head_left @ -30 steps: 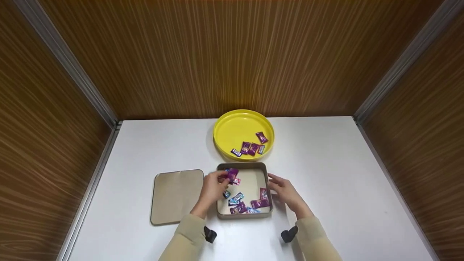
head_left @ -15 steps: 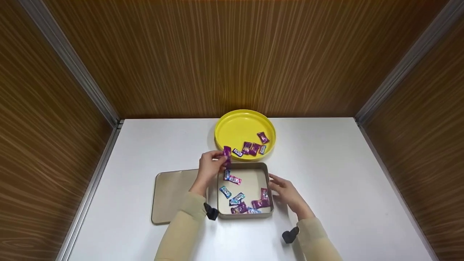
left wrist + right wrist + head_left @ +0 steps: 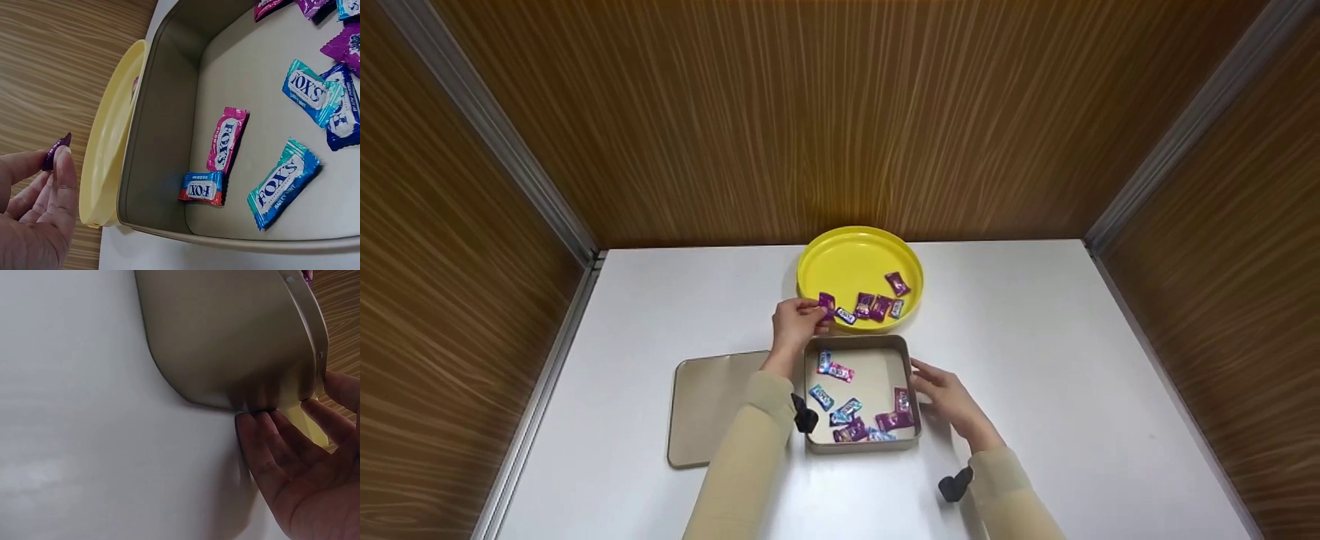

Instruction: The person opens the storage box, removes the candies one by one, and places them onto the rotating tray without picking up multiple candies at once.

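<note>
Between thumb and fingertips, my left hand [image 3: 797,324] pinches a purple wrapped candy [image 3: 56,152] at the near left rim of the yellow round tray [image 3: 851,262]. Several purple and white-labelled candies lie along that tray's near right side. Below it stands an uncovered square metal tin [image 3: 877,445], with more wrapped candies scattered on its floor; a pink one [image 3: 226,139] and a blue-and-red one [image 3: 202,188] lie together near one wall. My right hand [image 3: 306,467] rests its extended fingertips against the tin's right outer wall.
A flat tan lid [image 3: 712,412] lies left of the tin, partly hidden under my left forearm. Wood-grain panels [image 3: 840,120] close off the white table [image 3: 1035,337] at the back and on both sides.
My left hand has lifted the purple candy out of the tin's upper left area and carried it forward to the yellow tray's rim. My right hand stays at the tin's side.
</note>
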A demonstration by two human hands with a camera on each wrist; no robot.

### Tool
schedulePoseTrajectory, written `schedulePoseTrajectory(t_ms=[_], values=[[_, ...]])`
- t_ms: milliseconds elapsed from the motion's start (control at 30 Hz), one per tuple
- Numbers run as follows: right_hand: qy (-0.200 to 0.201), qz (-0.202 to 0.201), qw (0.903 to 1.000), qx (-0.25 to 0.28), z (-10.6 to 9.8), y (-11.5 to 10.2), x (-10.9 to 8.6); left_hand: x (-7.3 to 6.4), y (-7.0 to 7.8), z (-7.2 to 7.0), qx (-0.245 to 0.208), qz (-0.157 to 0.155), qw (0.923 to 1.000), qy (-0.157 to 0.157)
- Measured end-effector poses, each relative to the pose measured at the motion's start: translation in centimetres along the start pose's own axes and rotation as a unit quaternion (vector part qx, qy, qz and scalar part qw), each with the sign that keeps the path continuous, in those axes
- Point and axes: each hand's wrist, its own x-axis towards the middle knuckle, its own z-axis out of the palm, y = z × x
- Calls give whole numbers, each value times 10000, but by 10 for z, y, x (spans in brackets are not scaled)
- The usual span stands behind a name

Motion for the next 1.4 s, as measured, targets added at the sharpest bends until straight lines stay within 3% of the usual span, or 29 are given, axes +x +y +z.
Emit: schedulePoseTrajectory(t_ms=[200,667,933,1033,1167,1267,1400], values=[[-93,24,9999,58,1,2,-2,8,-1,3,-215,-201,9995,93],[-165,0,9999,43,6,2,0,21,-9,6,620,-592,9956,381],[-177,-73,9997,144,5,1,1,20,-10,0,884,-240,9956,176],[-216,-71,9997,105,5,1,2,16,-10,-2,1147,48,9934,55],[-205,-29,9997,94,4,0,2,10,-8,-2,1732,572,9830,-210],[-148,-16,9999,54,3,0,2,2,-5,0,2244,906,9689,-518],[-144,-18,9999,32,2,1,2,-10,0,-1,2772,1078,9474,-1180]])
